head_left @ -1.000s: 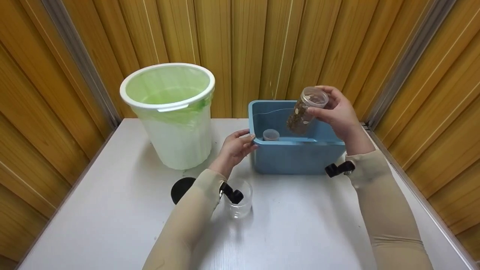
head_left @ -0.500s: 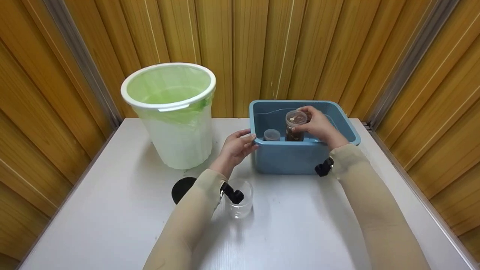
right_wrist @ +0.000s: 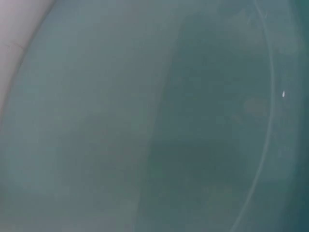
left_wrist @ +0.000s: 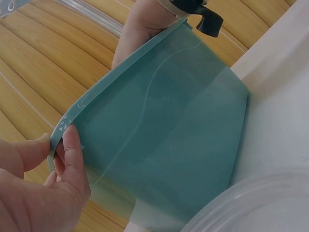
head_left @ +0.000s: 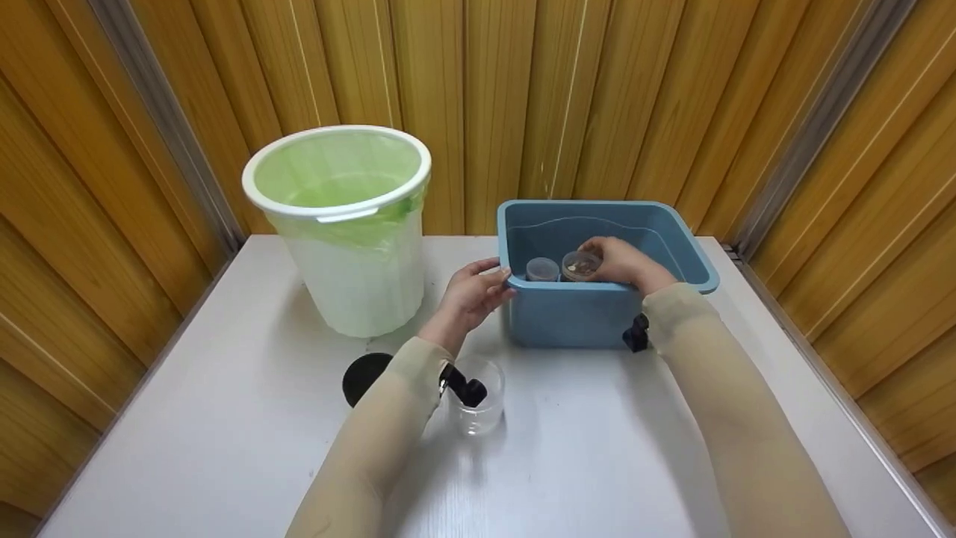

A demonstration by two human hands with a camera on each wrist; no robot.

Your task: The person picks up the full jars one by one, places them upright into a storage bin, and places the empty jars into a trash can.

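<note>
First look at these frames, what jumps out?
The blue tub at the back right of the white table: the right hand reaches inside it, fingers round a clear jar of brownish bits beside a smaller jar, while the left hand grips the tub's left rim. To the left stands a big white bin with a green liner. A clear cup sits near the left forearm.

Plastics on a matt white table, wood-look panels behind

The blue tub [head_left: 590, 317] is smooth, slightly glossy plastic; the bin [head_left: 351, 246] is translucent white plastic lined with thin green film. The clear cup [head_left: 478, 407] and seed jar [head_left: 580, 265] are glossy transparent plastic. The tabletop [head_left: 597, 448] looks matt with faint grain; the sleeves [head_left: 373, 448] are soft beige cloth.
</note>
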